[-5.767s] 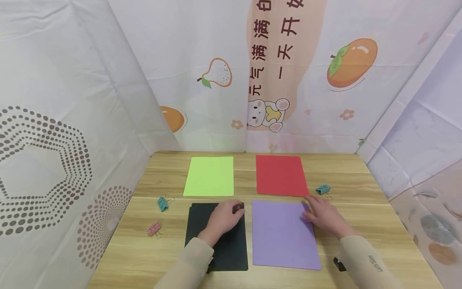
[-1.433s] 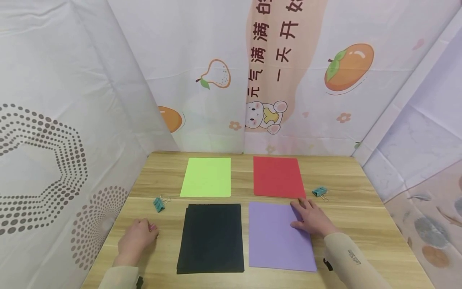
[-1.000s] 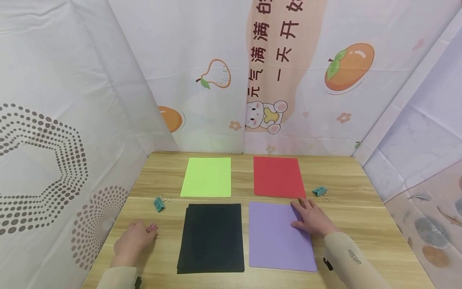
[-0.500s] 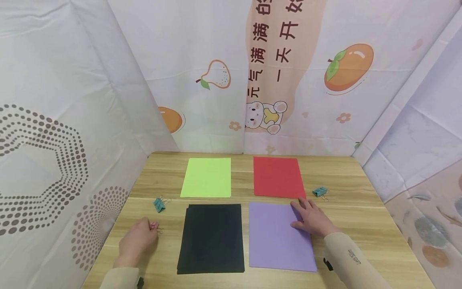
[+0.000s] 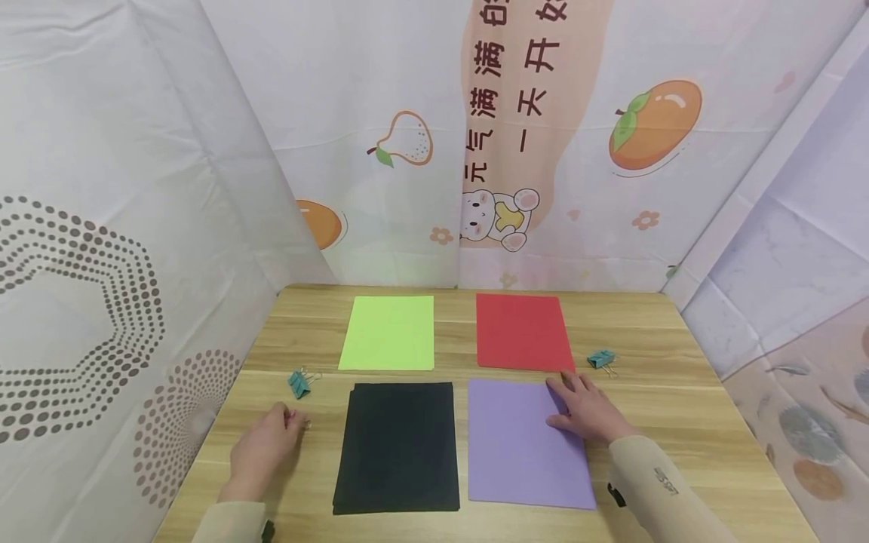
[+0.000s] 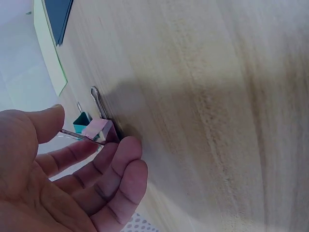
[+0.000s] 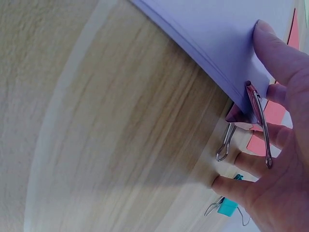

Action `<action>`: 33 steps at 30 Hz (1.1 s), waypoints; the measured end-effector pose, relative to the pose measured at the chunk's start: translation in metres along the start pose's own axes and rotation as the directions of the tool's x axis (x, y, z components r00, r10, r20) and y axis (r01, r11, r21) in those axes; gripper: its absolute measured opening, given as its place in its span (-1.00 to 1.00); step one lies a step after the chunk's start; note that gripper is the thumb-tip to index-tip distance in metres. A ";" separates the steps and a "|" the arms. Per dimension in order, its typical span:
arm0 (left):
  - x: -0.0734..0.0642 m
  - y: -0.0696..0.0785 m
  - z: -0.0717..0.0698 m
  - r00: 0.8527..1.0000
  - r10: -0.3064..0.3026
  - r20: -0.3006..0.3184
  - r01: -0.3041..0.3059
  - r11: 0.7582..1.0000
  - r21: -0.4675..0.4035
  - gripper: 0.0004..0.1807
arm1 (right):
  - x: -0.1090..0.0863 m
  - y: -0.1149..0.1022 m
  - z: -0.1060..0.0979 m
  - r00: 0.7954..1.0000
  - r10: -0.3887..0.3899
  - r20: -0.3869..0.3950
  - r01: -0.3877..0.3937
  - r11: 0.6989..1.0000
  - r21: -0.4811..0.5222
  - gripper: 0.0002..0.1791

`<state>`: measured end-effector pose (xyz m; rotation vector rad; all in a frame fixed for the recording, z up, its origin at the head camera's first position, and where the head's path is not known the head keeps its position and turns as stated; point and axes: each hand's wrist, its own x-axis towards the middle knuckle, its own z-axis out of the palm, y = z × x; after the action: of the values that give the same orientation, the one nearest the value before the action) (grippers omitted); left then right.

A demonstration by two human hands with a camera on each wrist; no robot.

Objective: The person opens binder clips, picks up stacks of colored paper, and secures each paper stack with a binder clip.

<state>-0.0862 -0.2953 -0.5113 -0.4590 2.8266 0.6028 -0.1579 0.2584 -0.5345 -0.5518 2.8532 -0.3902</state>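
My left hand [image 5: 265, 449] is at the left of the table, its thumb and fingertips pinching a pink binder clip [image 6: 99, 129]; one wire handle sticks out toward the table. The clip is mostly covered by the fingers in the head view. My right hand [image 5: 589, 411] rests at the right edge of a stack of purple sheets [image 5: 523, 452], thumb on the top sheet and fingers spread past the edge. In the right wrist view, a pinkish binder clip [image 7: 239, 116] sits on the corner of that stack, close to the palm; the hand hides it from the head camera.
A stack of black sheets [image 5: 400, 449] lies between the hands. Green sheets [image 5: 390, 332] and red sheets [image 5: 523, 332] lie behind. One teal binder clip [image 5: 299, 384] lies beyond the left hand, another teal clip [image 5: 601, 359] beyond the right. Printed curtains [image 5: 380, 241] enclose the table.
Since the first frame, my left hand has left the black sheets for the pink clip at the left. Lately it has shifted slightly rightward, turning the clip in its fingers. The right hand stays put recently.
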 end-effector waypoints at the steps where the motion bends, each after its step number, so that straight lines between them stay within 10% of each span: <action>1: 0.000 0.000 0.000 1.000 0.007 -0.006 -0.007 1.000 0.004 -0.56 | 0.000 0.000 0.000 1.000 -0.001 -0.001 0.001 1.000 -0.001 -0.15; 20: 0.002 0.002 0.000 0.993 0.093 -0.073 -0.094 0.995 -0.017 -0.65 | 0.002 0.002 0.002 1.000 -0.003 0.000 0.003 1.000 -0.010 -0.15; 33: 0.005 0.001 -0.004 0.996 0.038 -0.080 -0.042 0.998 -0.037 -0.74 | 0.001 0.003 0.002 1.000 -0.009 -0.004 0.009 1.000 -0.013 -0.15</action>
<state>-0.0917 -0.2970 -0.5090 -0.4436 2.9105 0.6616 -0.1595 0.2599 -0.5379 -0.5673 2.8600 -0.3753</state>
